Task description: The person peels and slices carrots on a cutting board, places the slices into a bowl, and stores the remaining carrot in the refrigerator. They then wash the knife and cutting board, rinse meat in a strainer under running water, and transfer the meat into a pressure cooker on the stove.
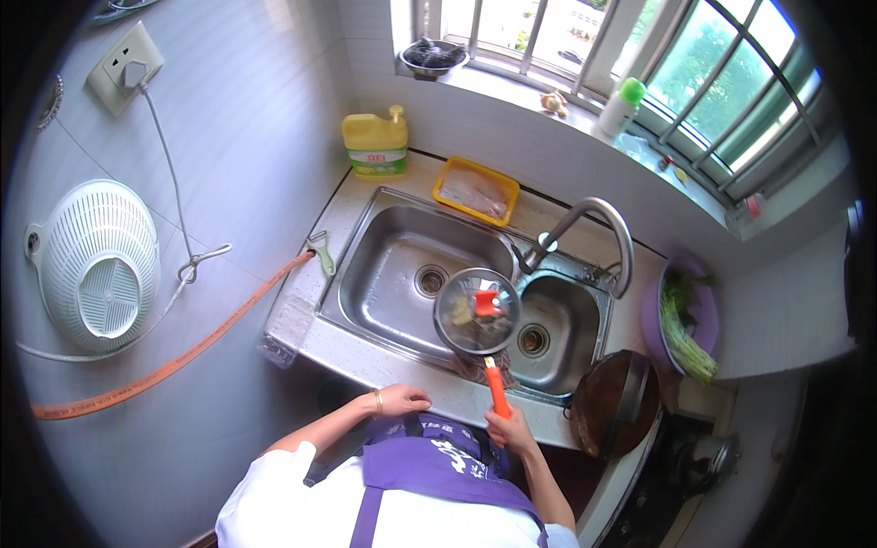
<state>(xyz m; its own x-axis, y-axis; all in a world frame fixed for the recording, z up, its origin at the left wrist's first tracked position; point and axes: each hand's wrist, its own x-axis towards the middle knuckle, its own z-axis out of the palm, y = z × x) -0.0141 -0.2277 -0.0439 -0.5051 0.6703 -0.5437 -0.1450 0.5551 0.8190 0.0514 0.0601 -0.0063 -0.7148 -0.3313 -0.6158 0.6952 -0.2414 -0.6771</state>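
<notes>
My right hand point(507, 426) is closed around the orange handle of a small saucepan point(477, 348). The pan is over the divider of a double-bowl stainless steel sink point(384, 274). A clear lid with an orange-red knob point(487, 303) covers it, and pale yellowish pieces show through the glass. A crumpled brown cloth point(473, 368) is partly under the pan at the sink's front edge. My left hand point(405, 400) rests at the counter's front edge by my purple apron; its fingers are slightly bent and nothing shows in them.
A curved faucet point(606, 205) rises behind the sink. A yellow tray of wrapped meat point(510, 203), a detergent jug point(375, 147) and a peeler point(325, 259) lie around it. At right are a wok point(589, 418), a purple basin point(709, 322) of greens and a stove point(651, 493).
</notes>
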